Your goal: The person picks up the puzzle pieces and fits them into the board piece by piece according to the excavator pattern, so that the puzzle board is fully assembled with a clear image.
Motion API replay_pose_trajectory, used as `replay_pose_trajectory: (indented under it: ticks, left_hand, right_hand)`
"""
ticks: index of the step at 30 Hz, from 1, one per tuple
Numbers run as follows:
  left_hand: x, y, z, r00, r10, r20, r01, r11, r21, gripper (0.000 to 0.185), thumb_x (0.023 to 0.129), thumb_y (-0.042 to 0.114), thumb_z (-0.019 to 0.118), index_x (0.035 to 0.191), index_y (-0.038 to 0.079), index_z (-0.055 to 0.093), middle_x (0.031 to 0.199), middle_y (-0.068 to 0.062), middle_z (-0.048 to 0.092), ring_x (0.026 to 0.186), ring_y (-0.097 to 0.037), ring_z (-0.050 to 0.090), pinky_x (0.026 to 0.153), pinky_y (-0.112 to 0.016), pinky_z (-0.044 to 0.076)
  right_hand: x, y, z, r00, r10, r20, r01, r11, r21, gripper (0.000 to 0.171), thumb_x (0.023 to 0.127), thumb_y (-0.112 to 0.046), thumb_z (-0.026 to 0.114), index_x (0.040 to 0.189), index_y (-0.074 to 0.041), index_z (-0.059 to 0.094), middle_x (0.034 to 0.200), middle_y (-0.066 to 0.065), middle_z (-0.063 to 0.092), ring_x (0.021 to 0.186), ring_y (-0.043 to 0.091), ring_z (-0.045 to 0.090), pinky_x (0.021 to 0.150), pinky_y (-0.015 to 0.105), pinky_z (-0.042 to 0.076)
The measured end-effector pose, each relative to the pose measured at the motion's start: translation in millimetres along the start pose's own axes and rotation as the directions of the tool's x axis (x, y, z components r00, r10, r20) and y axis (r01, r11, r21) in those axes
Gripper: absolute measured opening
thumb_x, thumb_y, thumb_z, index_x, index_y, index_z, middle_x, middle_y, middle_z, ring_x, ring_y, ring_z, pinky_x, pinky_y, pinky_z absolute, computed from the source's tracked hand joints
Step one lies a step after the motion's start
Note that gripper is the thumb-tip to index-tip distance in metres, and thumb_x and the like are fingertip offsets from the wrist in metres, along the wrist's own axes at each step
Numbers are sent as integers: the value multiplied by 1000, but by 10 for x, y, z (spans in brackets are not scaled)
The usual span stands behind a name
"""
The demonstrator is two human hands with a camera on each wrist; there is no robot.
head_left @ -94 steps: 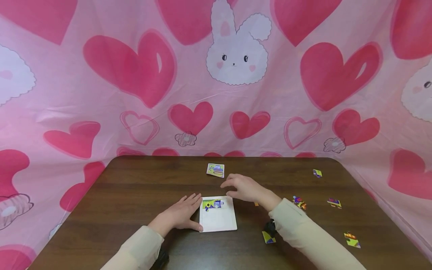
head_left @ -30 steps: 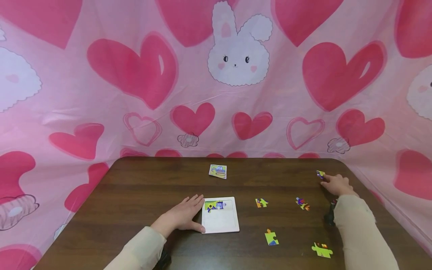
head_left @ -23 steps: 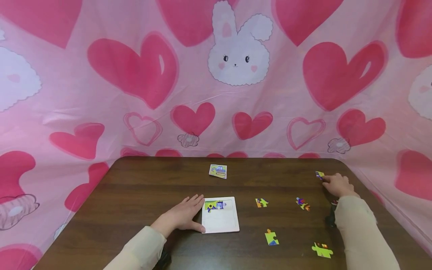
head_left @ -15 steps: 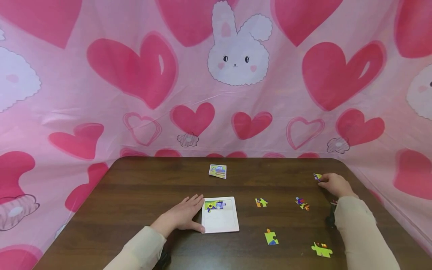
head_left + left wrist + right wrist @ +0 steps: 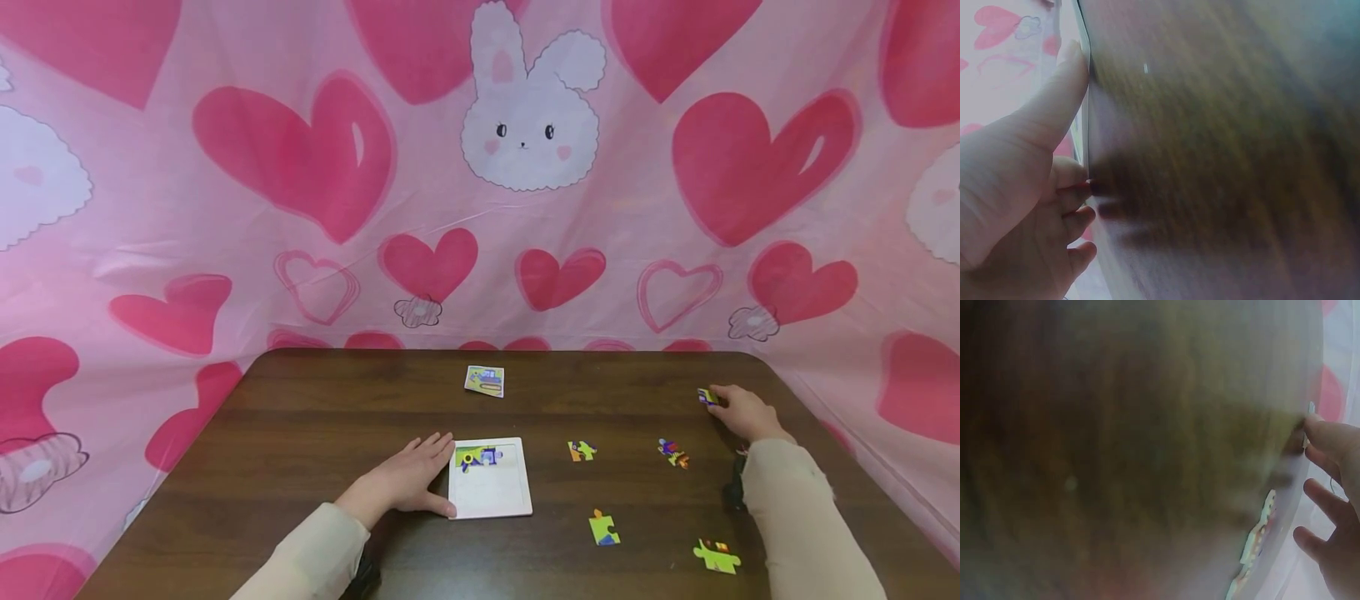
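My right hand (image 5: pixel 748 413) pinches a small yellow-and-purple jigsaw piece (image 5: pixel 706 397) by its right side, between thumb and index finger, at the far right of the table. In the right wrist view, a thin edge of that piece (image 5: pixel 1311 408) shows at the fingertips. My left hand (image 5: pixel 405 477) lies against the left edge of a white puzzle tray (image 5: pixel 491 493), fingers extended and thumb at the lower corner. A few joined pieces (image 5: pixel 477 457), with a yellow and blue picture, fill the tray's upper left part.
Loose jigsaw pieces lie right of the tray: an orange-green one (image 5: pixel 582 451), a green-blue one (image 5: pixel 603 528), a multicoloured cluster (image 5: pixel 673 453) and a green one (image 5: pixel 717 556). A picture card (image 5: pixel 484 381) sits behind the tray. My right sleeve covers part of the table.
My right hand has gone from above the tray to the far-right piece, gripped it and drawn it slightly left and nearer. My left hand has stayed at the tray.
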State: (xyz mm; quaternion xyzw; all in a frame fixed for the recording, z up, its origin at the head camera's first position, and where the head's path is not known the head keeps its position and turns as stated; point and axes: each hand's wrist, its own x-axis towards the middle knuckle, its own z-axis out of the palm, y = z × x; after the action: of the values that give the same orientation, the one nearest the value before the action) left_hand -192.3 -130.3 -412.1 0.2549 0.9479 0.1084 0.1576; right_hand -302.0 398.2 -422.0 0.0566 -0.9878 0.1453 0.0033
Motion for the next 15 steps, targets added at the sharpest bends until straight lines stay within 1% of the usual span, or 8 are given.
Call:
replay_pose_trajectory:
  ticks: [4, 9, 12, 15]
  left_hand:
    - [-2, 1, -4, 1000, 1, -1, -1, 1000, -5, 95, 72, 54, 69, 141, -1, 33, 148, -14, 26, 136, -29, 20, 108, -46, 16]
    - [-2, 3, -4, 1000, 2, -3, -2, 1000, -5, 95, 72, 54, 70, 140, -1, 34, 147, -14, 27, 136, -29, 20, 108, -47, 16]
    - [-2, 3, -4, 1000, 1, -3, -1, 1000, -1, 95, 72, 54, 69, 140, -1, 34, 147, -13, 27, 136, -29, 20, 108, -46, 16]
    - [-1, 0, 0, 1000, 0, -2, 0, 1000, 0, 95, 72, 54, 69, 140, -1, 34, 148, -13, 27, 136, -28, 20, 108, -46, 16]
  right_hand:
    - [5, -45, -19, 1000, 4, -2, -4, 1000, -10, 49, 85, -22, 62, 120, 11, 49, 116, 37, 45, 104, 56, 42, 72, 68, 35]
    - [-6, -77, -40, 1000, 8, -9, -8, 1000, 5, 41, 83, -22, 64, 107, 10, 57, 101, 34, 50, 95, 54, 47, 68, 67, 37]
    - [-14, -81, -41, 999, -6, -33, 7, 1000, 24, 39, 81, -22, 66, 102, 9, 59, 97, 32, 52, 92, 53, 49, 67, 67, 38]
    - [-14, -94, -35, 998, -31, -53, 33, 998, 49, 38, 80, -22, 68, 100, 10, 59, 95, 30, 55, 91, 50, 50, 66, 65, 39]
